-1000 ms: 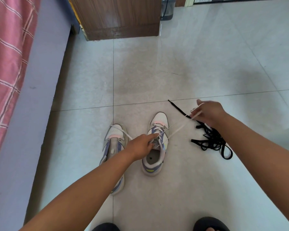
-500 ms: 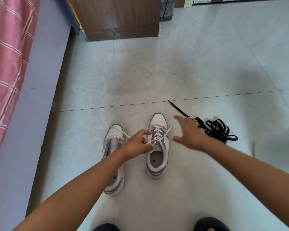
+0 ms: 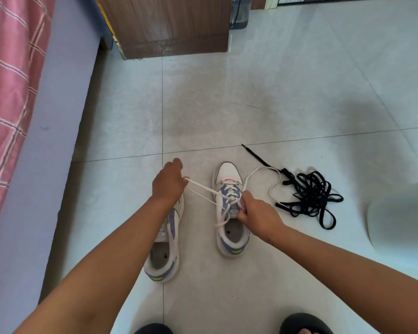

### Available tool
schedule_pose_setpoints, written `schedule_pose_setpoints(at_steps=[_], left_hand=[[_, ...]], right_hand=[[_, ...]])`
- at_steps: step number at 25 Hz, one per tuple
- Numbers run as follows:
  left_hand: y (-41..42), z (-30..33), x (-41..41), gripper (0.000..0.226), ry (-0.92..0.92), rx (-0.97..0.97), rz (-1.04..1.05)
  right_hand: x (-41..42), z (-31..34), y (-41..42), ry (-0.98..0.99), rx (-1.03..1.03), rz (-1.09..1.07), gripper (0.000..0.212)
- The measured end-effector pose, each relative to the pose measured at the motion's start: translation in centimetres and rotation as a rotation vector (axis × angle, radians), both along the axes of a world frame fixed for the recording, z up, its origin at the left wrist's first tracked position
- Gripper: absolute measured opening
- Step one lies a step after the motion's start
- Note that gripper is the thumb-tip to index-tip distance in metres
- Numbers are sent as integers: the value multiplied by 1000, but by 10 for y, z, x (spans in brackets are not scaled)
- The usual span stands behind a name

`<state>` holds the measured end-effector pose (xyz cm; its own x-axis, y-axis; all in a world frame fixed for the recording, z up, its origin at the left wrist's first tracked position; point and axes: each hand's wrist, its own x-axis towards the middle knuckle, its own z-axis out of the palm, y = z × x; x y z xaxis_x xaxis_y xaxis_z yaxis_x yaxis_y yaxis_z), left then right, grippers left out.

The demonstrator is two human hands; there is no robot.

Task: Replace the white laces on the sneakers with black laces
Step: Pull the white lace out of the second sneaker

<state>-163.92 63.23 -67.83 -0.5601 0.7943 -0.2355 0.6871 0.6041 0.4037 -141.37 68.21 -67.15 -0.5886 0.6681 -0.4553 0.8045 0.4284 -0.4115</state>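
Here the left hand (image 3: 168, 183) has its grip closed on a doubled stretch of the white lace (image 3: 204, 192), pulled taut out to the left of the right-side sneaker (image 3: 229, 208); the fingers curl under and the thumb points away from the camera. The right hand (image 3: 256, 216) sits over the tongue of that same sneaker, its fingers curled tight on the lace at the upper eyelets. From there one free end of the white lace loops out to the right across the floor (image 3: 227, 92) and curves back, its far bend touching the heap of black laces (image 3: 310, 194).

The black laces lie in a loose tangle on the tiles just right of the sneaker, one straight end running up and to the left toward the tile seam. The other sneaker (image 3: 165, 247) stands to the left, parallel, partly hidden under the left wrist and forearm.

Farther out, a wooden cabinet (image 3: 169, 22) stands at the top of the view, with a clear water jug (image 3: 239, 10) beside it. A pink checked bedcover (image 3: 7, 75) hangs along the left edge. Two dark slippers (image 3: 299, 324) show at the bottom.
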Motion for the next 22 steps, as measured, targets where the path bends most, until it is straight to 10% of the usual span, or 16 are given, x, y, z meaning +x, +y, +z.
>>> schedule_pose_setpoints(at_steps=[4, 6, 9, 11, 18, 22], left_hand=[[9, 14, -13, 10, -985, 377, 804], [8, 15, -16, 17, -823, 217, 614], [-5, 10, -28, 17, 108, -254, -143], [-11, 8, -27, 24, 323, -441, -450], [-9, 32, 38, 37, -458, -465, -559], [7, 25, 68, 28, -257, -223, -450]], right_hand=[[1, -2, 2, -31, 0, 6, 18], [1, -3, 2, -42, -2, 4, 17], [2, -5, 5, -42, -23, -24, 16], [5, -5, 6, -51, -27, -35, 17], [9, -6, 4, -13, -84, -101, 23], [6, -6, 6, 4, -61, -106, 22]])
